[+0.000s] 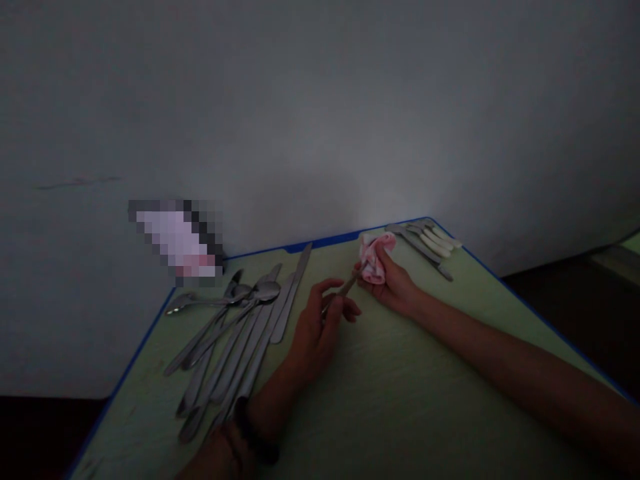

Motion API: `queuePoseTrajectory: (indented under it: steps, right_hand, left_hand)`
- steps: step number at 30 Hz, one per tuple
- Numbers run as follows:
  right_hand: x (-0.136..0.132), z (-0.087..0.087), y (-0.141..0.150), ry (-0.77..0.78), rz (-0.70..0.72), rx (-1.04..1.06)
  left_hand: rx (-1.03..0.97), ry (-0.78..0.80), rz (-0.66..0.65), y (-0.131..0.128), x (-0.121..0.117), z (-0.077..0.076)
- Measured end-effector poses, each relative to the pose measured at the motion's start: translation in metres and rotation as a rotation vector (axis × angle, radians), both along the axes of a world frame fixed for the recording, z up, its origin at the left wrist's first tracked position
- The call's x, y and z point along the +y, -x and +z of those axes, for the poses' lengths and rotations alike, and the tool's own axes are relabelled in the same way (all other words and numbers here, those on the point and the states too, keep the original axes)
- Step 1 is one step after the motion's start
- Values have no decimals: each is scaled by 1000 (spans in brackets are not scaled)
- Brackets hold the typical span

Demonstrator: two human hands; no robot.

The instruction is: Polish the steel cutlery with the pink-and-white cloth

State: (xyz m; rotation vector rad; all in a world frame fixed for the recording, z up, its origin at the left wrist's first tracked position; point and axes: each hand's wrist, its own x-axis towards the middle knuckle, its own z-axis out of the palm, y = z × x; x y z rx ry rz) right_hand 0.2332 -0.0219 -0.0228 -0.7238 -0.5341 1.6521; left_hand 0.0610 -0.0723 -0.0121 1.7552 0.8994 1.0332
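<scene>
My left hand [317, 330], with a dark band round the wrist, pinches one end of a slim metal piece of cutlery [351, 283]; its kind cannot be made out. The other end runs into a crumpled pink and white cloth [374, 257], which hides it. My right hand [397, 288] is closed on this cloth, around the hidden end. Left of my left hand lies a loose pile of metal cutlery, with a spoon [267, 291] on top and a long table knife [295, 290] along its right side. Beyond my right hand lie several white-handled pieces of cutlery [437, 243] beside darker metal ones [425, 251].
The pale green table [400, 393] has a blue edge and stands against a grey wall [320, 120]. At its back left corner is a pixelated pinkish-white and black item [173, 237]. The light is dim.
</scene>
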Motion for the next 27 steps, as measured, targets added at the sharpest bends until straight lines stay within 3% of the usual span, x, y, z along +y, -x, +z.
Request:
queuePoseTrajectory:
  steps: [4, 7, 10, 13, 19, 23, 27]
  right_hand:
    - [1, -1, -1, 2, -1, -2]
    - [1, -1, -1, 4, -11, 1]
    - [1, 0, -1, 7, -31, 23]
    - [0, 1, 1, 7, -10, 27]
    - [1, 0, 3, -31, -7, 69]
    - [1, 1, 2, -62, -27, 163]
    - [-1, 1, 1, -67, -27, 250]
  left_hand:
    - [29, -13, 68, -1, 3, 2]
    - [209, -91, 100, -1, 1, 6]
    - [486, -176, 43, -1, -2, 7]
    - [633, -234, -51, -2, -5, 7]
    - [533, -112, -68, -1, -3, 6]
    - [377, -25, 9, 0, 1, 4]
    - [264, -40, 123, 1, 3, 0]
